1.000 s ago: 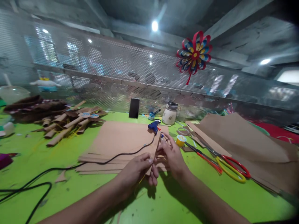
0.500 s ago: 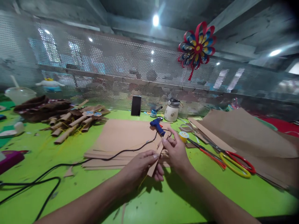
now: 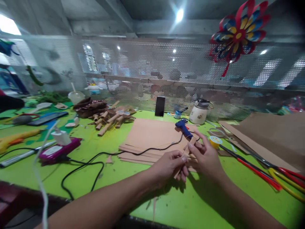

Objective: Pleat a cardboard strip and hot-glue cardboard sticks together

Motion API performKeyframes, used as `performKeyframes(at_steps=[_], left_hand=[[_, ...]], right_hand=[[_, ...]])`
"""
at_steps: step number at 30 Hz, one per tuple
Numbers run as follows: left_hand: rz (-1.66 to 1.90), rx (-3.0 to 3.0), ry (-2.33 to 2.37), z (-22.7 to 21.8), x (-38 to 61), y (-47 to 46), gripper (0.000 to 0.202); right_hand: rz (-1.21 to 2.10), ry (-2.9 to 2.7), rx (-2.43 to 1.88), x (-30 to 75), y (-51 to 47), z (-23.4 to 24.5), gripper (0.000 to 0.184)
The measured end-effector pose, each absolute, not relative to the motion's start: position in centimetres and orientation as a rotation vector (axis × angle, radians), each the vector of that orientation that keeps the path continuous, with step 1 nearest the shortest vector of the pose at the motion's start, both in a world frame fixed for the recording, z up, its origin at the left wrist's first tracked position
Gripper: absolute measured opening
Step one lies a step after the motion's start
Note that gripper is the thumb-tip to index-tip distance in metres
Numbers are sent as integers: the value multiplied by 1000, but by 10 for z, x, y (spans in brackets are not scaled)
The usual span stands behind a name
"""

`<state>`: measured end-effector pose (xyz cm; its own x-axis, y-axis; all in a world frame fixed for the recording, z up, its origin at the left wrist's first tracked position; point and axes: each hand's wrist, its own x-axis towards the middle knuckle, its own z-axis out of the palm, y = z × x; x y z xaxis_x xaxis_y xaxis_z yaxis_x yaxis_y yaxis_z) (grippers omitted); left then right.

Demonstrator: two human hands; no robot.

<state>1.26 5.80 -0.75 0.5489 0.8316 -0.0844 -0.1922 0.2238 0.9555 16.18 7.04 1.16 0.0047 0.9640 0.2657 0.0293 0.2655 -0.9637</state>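
Note:
My left hand [image 3: 169,166] and my right hand [image 3: 206,155] together pinch a narrow strip of brown cardboard [image 3: 186,152] above the green table [image 3: 114,171]. The left fingers are closed round its lower end and the right fingers grip its upper end. Just behind the hands lies a stack of brown cardboard sheets [image 3: 149,136]. A blue glue gun [image 3: 183,126] rests on that stack, and its black cord [image 3: 100,157] trails off to the left.
Red and yellow scissors [image 3: 269,175] and a yellow tape roll [image 3: 215,142] lie to the right beside large cardboard sheets [image 3: 269,133]. Rolled cardboard tubes [image 3: 108,119], a pink box [image 3: 57,150], a phone [image 3: 159,106] and a white jar [image 3: 199,114] stand further back. A paper pinwheel [image 3: 238,35] hangs on the mesh wall.
The view has swung left, so more of the table's left side shows. Both hands still hold the cardboard strip in much the same grip.

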Motion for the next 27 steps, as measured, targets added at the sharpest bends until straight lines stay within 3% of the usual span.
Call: performKeyframes(at_steps=[7, 27], left_hand=[[768, 1156, 695, -1, 13, 54, 25], [799, 1117, 741, 3, 15, 54, 24]], right_hand=[[1080, -1241, -1037, 162, 70, 16, 75], [1190, -1140, -922, 165, 73, 22, 52]])
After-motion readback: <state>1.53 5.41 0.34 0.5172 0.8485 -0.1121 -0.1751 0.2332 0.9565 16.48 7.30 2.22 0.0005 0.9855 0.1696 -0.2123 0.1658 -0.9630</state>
